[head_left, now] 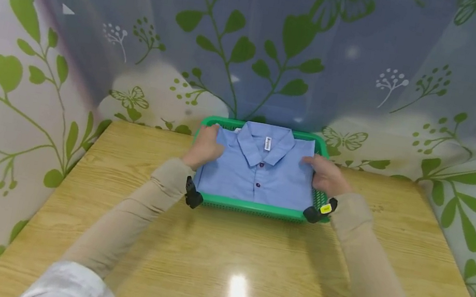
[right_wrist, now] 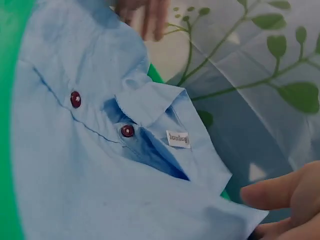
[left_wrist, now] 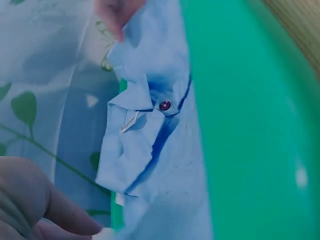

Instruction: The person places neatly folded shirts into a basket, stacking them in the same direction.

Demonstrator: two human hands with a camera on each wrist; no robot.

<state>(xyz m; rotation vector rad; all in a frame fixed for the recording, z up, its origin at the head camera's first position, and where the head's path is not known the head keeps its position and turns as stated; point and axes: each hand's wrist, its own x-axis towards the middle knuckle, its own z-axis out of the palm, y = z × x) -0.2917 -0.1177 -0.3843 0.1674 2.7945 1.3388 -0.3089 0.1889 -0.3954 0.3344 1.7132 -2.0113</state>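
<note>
A folded light-blue collared shirt (head_left: 233, 179) with dark red buttons and a white collar label (right_wrist: 178, 139) lies face up in a green plastic basket (head_left: 252, 206). My left hand (head_left: 206, 147) is at the shirt's left shoulder, by the basket's side. In the left wrist view its thumb (left_wrist: 75, 217) reaches toward the shoulder edge. On the opposite side, my right hand (head_left: 330, 177) is beside the right shoulder. The right wrist view shows its thumb (right_wrist: 270, 192) extended above the shirt's corner, a gap under it, with the other fingers partly hidden behind the fabric.
The basket stands toward the back of a wooden table (head_left: 211, 249), close to a hanging curtain (head_left: 145, 22) printed with green leaves and butterflies. More of the patterned cloth hangs along both sides. Black bands with small devices (head_left: 193, 193) are on both wrists.
</note>
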